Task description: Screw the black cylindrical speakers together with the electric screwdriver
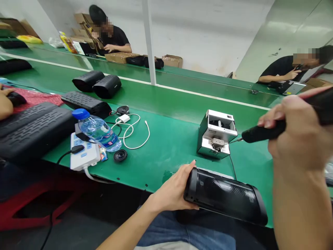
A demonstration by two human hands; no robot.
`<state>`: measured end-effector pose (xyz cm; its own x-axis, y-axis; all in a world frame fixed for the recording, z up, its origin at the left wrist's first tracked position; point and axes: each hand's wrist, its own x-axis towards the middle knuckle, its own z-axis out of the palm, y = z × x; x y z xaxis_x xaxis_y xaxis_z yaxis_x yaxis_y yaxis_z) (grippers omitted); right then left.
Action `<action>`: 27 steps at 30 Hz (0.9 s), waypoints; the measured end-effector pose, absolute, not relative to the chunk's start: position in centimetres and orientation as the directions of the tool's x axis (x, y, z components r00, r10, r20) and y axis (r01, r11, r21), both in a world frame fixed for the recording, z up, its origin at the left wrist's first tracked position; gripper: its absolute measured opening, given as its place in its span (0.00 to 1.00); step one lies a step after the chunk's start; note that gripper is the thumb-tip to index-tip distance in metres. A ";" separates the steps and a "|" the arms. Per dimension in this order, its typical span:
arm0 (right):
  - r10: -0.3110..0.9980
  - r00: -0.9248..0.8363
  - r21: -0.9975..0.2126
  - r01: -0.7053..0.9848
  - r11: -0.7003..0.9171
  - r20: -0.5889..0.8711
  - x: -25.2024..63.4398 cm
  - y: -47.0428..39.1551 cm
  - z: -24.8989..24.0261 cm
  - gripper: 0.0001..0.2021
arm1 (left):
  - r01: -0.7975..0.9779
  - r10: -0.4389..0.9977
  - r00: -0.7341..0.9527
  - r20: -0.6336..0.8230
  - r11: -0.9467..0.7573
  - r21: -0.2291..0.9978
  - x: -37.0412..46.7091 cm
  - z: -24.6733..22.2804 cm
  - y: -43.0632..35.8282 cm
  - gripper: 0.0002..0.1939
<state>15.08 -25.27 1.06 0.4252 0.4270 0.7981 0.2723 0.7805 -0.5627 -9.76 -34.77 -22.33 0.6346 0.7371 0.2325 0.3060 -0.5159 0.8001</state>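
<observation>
Water bottle (98,132) lay across power strip (84,151). White cable (132,130) coiled nearby. Two small speaker drivers (120,155) sat on green bench (169,139).

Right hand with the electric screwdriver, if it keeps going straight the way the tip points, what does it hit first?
The right hand aims the electric screwdriver leftward; its bit would probably meet the small metal screw feeder box first, at the front opening, though depth is hard to judge.

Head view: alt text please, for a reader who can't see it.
A person's left hand grips a black cylindrical speaker housing at a green workbench, while the right hand points a black electric screwdriver at a small silver metal screw-feeder box. A clear water bottle lies left.
</observation>
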 end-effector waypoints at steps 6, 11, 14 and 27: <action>0.475 0.360 -0.581 0.296 0.758 0.803 14.5 -23.0 0.0 0.05 | 0.292 0.745 0.628 0.224 -0.493 0.820 -9.7 -22.3 -34.6 0.88; 0.558 0.412 -0.677 0.242 0.695 0.720 14.9 -22.8 -0.1 0.06 | 0.291 0.741 0.628 0.237 -0.506 0.812 -9.7 -22.2 -34.6 0.89; 0.581 0.393 -0.687 0.222 0.692 0.713 14.9 -23.4 -0.2 0.06 | 0.305 0.747 0.628 0.220 -0.496 0.813 -9.7 -22.1 -34.6 0.88; 0.457 0.394 -0.576 0.272 0.771 0.798 15.4 -21.1 -0.3 0.05 | 0.279 0.745 0.619 0.249 -0.504 0.817 -9.7 -22.2 -34.6 0.86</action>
